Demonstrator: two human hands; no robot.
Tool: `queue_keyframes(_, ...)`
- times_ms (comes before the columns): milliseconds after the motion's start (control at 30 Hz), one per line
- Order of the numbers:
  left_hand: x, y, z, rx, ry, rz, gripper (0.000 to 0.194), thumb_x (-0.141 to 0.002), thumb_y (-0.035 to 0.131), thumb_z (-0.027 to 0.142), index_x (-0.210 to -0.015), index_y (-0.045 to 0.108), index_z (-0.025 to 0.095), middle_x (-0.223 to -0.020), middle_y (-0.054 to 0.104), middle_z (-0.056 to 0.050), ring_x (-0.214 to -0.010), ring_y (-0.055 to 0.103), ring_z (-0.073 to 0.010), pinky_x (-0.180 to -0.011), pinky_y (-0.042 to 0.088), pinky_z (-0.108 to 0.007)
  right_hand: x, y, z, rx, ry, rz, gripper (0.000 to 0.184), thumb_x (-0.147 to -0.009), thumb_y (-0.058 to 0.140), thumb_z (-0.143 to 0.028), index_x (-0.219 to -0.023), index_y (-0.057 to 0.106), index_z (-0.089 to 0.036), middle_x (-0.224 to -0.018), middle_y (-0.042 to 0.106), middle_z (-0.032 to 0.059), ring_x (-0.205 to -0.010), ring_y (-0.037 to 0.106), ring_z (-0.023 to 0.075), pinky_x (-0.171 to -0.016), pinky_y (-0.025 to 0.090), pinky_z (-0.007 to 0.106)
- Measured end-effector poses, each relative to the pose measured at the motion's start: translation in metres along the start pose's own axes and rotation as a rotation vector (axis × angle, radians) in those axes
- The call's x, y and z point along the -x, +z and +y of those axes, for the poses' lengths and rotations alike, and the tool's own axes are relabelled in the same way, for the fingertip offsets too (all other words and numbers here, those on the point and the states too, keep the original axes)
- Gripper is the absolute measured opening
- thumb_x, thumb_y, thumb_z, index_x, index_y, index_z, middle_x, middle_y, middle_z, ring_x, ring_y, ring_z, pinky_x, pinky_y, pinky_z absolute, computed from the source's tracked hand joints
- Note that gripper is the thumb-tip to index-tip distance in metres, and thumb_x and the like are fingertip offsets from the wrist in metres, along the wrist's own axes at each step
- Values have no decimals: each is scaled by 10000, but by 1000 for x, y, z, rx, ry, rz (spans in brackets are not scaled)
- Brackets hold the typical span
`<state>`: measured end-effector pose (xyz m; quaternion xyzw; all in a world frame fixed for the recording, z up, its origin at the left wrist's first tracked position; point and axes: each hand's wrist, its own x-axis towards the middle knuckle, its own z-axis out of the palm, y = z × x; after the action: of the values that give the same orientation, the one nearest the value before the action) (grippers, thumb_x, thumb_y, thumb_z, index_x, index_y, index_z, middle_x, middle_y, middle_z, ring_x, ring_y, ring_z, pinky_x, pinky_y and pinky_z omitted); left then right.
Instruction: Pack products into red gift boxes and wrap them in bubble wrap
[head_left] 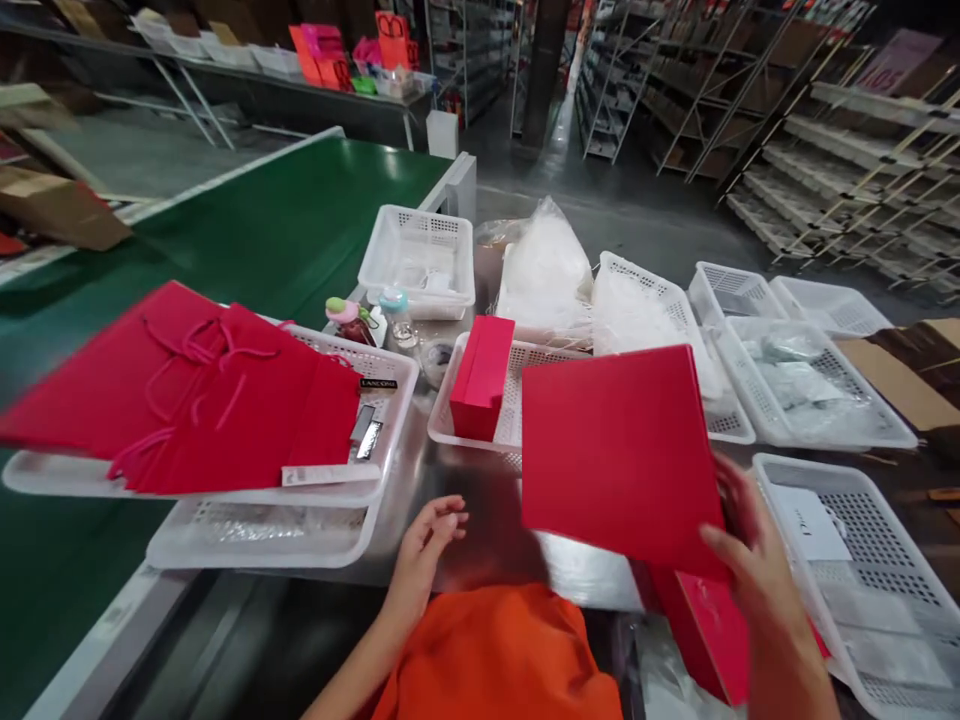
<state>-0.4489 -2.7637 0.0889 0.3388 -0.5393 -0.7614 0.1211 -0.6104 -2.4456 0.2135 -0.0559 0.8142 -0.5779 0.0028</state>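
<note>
My right hand grips the right edge of a large red box with a smooth square face, held tilted above the metal table. How deep the box is, I cannot tell. Part of my right hand is hidden behind it. My left hand is over the front of the table with its fingers loosely apart and nothing in them. A smaller red box stands in a white basket ahead. Below my right wrist are more red boxes or panels, partly covered by my arm.
Red paper bags with cord handles and small cartons lie in a white basket at left. A green conveyor belt runs behind. White baskets with clear packaging and cards line the right side. A bottle stands mid-table.
</note>
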Motion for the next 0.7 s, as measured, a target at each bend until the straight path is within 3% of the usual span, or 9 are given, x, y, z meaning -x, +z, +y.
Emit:
queue_keyframes(33, -1, 7, 0, 25, -35, -50, 599, -688, 776, 625, -1116, 714, 211, -1245, 703, -137, -1102, 686, -286, -881, 583, -383, 21, -9, 20, -92, 81, 5, 858, -625, 792, -604, -1376, 553, -265, -1434, 570, 165, -1265, 582, 390, -938, 542, 486)
queue_keyframes(100, -1, 18, -2, 27, -117, -143, 663, -692, 789, 622, -1219, 692, 232, -1410, 629, -140, -1287, 603, -311, -992, 548, -400, 63, -8, 66, -239, 204, 58, 879, -555, 822, -661, -1308, 601, -267, -1406, 596, 178, -1283, 570, 428, -948, 539, 529)
queue_keyframes(200, 3, 28, -17, 11, -229, -281, 703, -719, 801, 582, -1312, 642, 239, -1477, 581, -137, -1358, 552, -325, -1094, 488, -435, 114, 30, 128, -412, 349, 14, 847, -570, 823, -633, -1310, 591, -291, -1378, 624, 160, -1283, 580, 421, -975, 520, 562)
queue_keyframes(300, 5, 24, -40, -13, -277, -288, 742, -736, 802, 544, -1372, 575, 236, -1465, 588, -147, -1312, 591, -326, -1089, 494, -453, 138, 75, 167, -459, 435, -110, 758, -685, 727, -591, -1362, 549, -298, -1393, 612, 143, -1257, 608, 370, -965, 530, 534)
queue_keyframes(400, -2, 11, -62, -148, -270, -201, 738, -723, 779, 546, -1341, 575, 196, -1408, 616, -173, -1286, 605, -329, -1083, 494, -456, 139, 105, 184, -219, 454, -192, 743, -765, 649, -564, -1421, 500, -249, -1438, 555, 153, -1315, 555, 335, -1034, 489, 523)
queue_keyframes(533, -13, 2, -79, -647, -136, -26, 660, -743, 709, 419, -1314, 567, 119, -1370, 568, -205, -1326, 544, -336, -1165, 391, -471, 124, 120, 193, 260, 344, -154, 827, -724, 661, -621, -1395, 534, -153, -1421, 485, 203, -1373, 436, 377, -1167, 340, 555)
queue_keyframes(600, -15, 4, -80, -859, -138, -4, 626, -778, 657, 370, -1330, 547, 95, -1324, 565, -203, -1318, 537, -334, -1162, 382, -459, 117, 124, 192, 327, 315, -143, 792, -733, 624, -635, -1348, 577, -138, -1293, 526, 195, -1274, 491, 372, -1147, 366, 538)
queue_keyframes(700, -15, 10, -75, -962, -201, -34, 594, -821, 617, 360, -1348, 527, 102, -1269, 591, -189, -1283, 556, -329, -1116, 420, -433, 110, 128, 184, 350, 336, -124, 714, -759, 598, -636, -1288, 620, -157, -1123, 559, 153, -1132, 546, 352, -1073, 436, 511)
